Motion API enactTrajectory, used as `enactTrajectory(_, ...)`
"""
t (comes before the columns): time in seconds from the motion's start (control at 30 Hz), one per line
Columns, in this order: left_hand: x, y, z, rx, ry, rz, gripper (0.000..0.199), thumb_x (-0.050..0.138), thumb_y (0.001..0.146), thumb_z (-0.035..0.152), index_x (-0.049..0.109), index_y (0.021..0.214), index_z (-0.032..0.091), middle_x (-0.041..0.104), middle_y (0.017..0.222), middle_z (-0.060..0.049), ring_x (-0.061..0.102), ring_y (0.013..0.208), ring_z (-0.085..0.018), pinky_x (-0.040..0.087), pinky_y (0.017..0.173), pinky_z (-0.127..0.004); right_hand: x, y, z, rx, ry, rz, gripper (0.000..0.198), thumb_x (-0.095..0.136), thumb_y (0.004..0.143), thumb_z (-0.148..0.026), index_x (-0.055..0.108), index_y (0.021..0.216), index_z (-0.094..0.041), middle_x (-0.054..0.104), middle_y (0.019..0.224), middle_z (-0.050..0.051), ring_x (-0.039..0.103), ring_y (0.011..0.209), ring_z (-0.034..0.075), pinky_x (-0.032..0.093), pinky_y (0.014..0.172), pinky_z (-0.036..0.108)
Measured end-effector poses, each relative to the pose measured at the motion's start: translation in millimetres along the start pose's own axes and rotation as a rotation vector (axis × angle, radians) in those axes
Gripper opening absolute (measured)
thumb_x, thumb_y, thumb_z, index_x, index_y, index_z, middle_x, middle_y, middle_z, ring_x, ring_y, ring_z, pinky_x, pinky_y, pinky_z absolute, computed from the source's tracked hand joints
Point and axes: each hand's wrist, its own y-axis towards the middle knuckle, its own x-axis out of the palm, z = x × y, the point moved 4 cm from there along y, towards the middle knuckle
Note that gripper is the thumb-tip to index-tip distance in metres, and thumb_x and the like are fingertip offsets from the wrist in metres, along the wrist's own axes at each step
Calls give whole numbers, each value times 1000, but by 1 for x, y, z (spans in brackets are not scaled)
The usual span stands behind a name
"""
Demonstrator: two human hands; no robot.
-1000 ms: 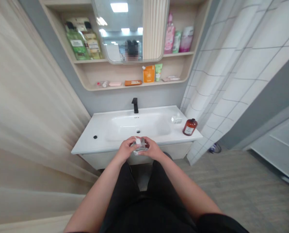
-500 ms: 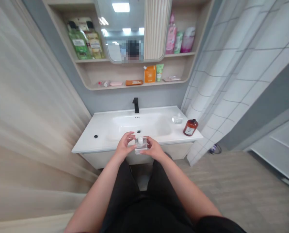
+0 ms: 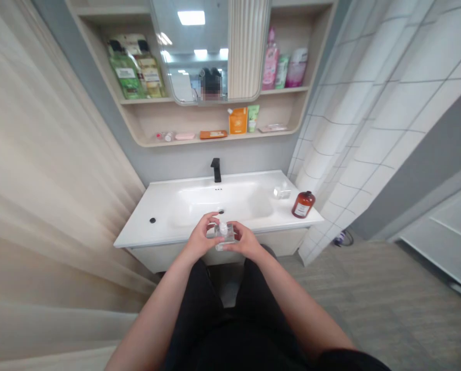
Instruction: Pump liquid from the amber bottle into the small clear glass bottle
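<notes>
A small clear square bottle (image 3: pixel 225 238) with a white top is held upright in front of the sink's near edge. My right hand (image 3: pixel 243 238) grips its right side, thumb low on the front and fingers behind. On the other side my left hand (image 3: pixel 204 236) curls around the bottle, its thumb against the front and its index finger raised near the top. Beyond the hands lies the white sink basin (image 3: pixel 192 198), with a black drain hole (image 3: pixel 221 211). On the counter's right stand an amber bottle (image 3: pixel 303 205) with a white label and a second clear container (image 3: pixel 282 192).
A black faucet (image 3: pixel 216 170) rises behind the basin, and a small round black piece (image 3: pixel 152 220) is on the counter's left. Above hangs a shelf unit (image 3: pixel 199 143) holding toiletries around a mirror (image 3: pixel 195 46). Curtains flank both sides (image 3: pixel 331 103).
The view has tilted slightly. My left index finger has lifted and its thumb has shifted across the bottle's front. The bottle remains between both hands.
</notes>
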Motion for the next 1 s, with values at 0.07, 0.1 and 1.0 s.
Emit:
enactTrajectory(0.07,2,0,-1,-37,-35,-45,90,100,71,32,62,152,26,75,129,-10,70,122,-28,51,114,-47,1,0,0,-1,9,-14,83,108,59,-46,67,128,-26,75,123,6,73,109,27,60,99,41)
enactTrajectory(0.1,2,0,-1,-52,-38,-50,89,101,71,33,62,151,25,75,129,-10,71,120,-28,52,113,-46,1,0,0,1,10,-19,83,108,59,-46,67,128,-25,75,123,6,73,109,27,60,99,41)
enactTrajectory(1.0,-4,3,13,18,173,89,43,90,82,37,79,121,23,79,118,-9,73,111,-27,55,110,-46,0,2,8,22,39,-12,85,108,57,-44,67,129,-26,75,124,6,74,109,26,60,102,42)
